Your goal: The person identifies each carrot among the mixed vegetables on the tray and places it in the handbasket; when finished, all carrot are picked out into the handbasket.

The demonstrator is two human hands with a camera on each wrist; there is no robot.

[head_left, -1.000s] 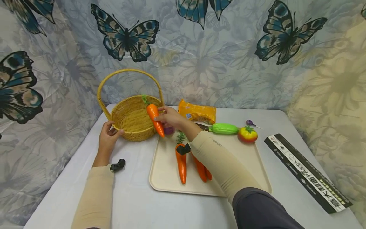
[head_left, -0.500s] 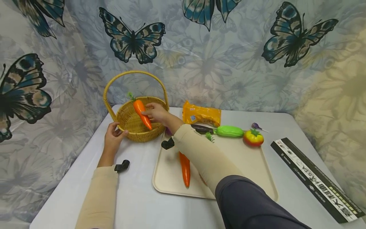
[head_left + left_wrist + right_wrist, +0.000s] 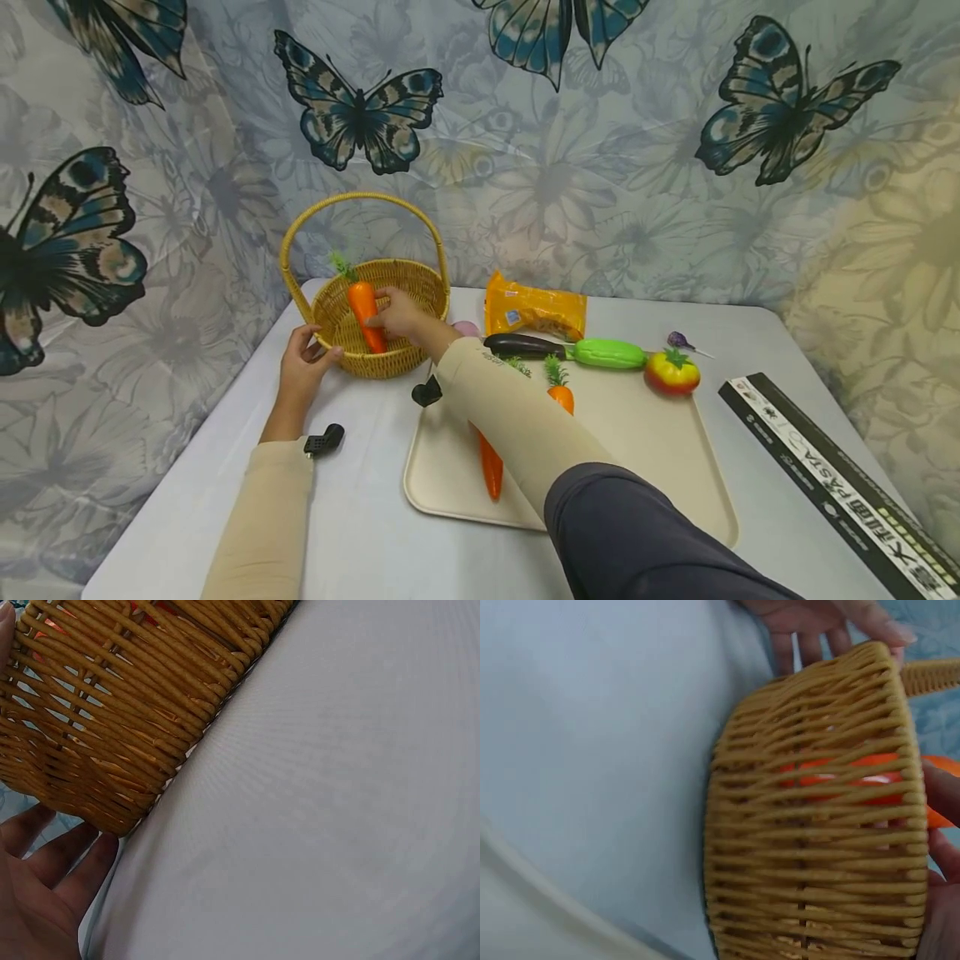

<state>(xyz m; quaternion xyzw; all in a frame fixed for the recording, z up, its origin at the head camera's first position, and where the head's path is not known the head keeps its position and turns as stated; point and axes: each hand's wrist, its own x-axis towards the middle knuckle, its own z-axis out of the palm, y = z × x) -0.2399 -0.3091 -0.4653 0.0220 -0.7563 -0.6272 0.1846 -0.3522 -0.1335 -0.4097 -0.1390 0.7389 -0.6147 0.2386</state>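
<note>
An orange toy carrot (image 3: 362, 302) with a green top is held by my right hand (image 3: 405, 317) inside the wicker basket (image 3: 420, 287). Its tip is down in the basket and its leaves stick up over the far left side. My left hand (image 3: 302, 367) grips the basket's left front rim. In the left wrist view the fingers of that hand (image 3: 49, 877) touch the woven side (image 3: 150, 697). The right wrist view shows the carrot (image 3: 939, 819) partly through the weave, with the right fingertips behind the rim (image 3: 913, 825).
A cream tray (image 3: 637, 467) bears more carrots (image 3: 491, 467), partly hidden by the right sleeve. Near its back edge lie an eggplant (image 3: 525, 346), a green vegetable (image 3: 609, 353) and a red-yellow tomato (image 3: 672, 375). An orange packet (image 3: 534, 308) lies behind; a black pasta box (image 3: 832, 483) lies right.
My right hand has carried the carrot leftward from the basket's right rim and lowered it inside. The left hand stays at the rim. The head view has shifted slightly.
</note>
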